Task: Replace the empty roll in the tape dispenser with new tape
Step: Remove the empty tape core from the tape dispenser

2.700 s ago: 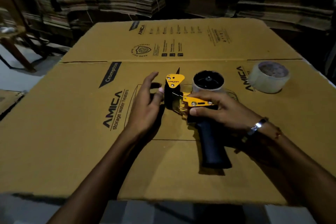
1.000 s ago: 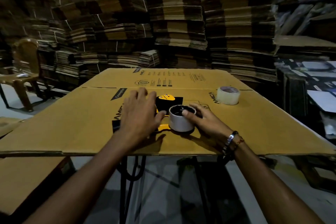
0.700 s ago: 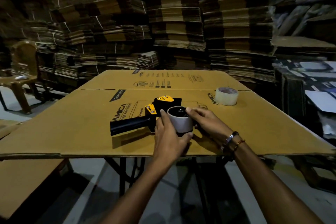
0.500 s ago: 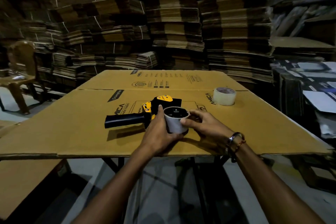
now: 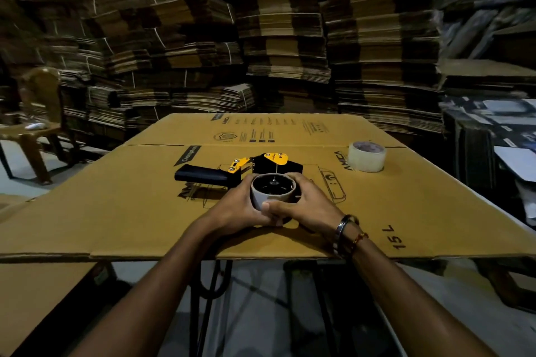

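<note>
Your left hand and right hand both grip pale empty cardboard roll, opening up; black-and-yellow tape dispenser lies handle pointing left, hub hidden.

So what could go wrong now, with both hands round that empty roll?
Both hands, left hand and right hand, grip the empty roll, so nothing steadies the tape dispenser; a hard pull might drag it across the cardboard sheet. The toothed end may lie near the fingers, though it is too dark to tell. The new tape sits near the sheet's edge and could be knocked off.
</note>
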`<state>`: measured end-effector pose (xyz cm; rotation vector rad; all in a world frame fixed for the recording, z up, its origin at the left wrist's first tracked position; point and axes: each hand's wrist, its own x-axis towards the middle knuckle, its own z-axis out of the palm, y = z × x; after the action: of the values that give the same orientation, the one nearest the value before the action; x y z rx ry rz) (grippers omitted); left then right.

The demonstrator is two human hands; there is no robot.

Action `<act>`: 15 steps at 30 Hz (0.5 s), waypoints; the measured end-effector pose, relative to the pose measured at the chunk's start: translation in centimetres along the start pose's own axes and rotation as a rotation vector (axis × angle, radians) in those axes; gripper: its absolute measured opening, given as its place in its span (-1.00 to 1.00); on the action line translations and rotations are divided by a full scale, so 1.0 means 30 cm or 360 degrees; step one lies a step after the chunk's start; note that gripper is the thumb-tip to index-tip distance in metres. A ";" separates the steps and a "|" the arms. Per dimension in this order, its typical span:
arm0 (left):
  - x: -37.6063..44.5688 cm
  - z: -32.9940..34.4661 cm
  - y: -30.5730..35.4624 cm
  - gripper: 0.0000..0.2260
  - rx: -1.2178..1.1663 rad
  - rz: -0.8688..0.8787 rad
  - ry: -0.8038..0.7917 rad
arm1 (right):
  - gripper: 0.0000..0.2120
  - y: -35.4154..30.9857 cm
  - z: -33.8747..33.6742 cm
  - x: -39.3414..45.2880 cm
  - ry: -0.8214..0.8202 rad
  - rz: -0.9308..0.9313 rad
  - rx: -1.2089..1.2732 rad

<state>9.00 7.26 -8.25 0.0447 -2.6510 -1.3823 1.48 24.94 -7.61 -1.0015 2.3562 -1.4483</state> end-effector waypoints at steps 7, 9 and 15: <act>0.013 -0.005 -0.022 -0.13 0.0037 0.0077 0.0011 | -0.33 0.020 -0.021 0.013 -0.0020 -0.0110 0.0031; 0.014 -0.006 -0.026 -0.11 0.0047 0.0088 0.0012 | -0.36 0.013 -0.027 0.015 -0.0032 -0.0139 -0.0030; 0.012 -0.002 -0.025 -0.16 0.0072 0.0116 0.0019 | -0.34 0.025 -0.029 0.021 -0.0042 -0.0134 -0.0035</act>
<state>8.63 6.75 -8.79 -0.0379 -2.6464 -1.2956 0.25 25.39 -7.71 -1.1313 2.3427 -1.4313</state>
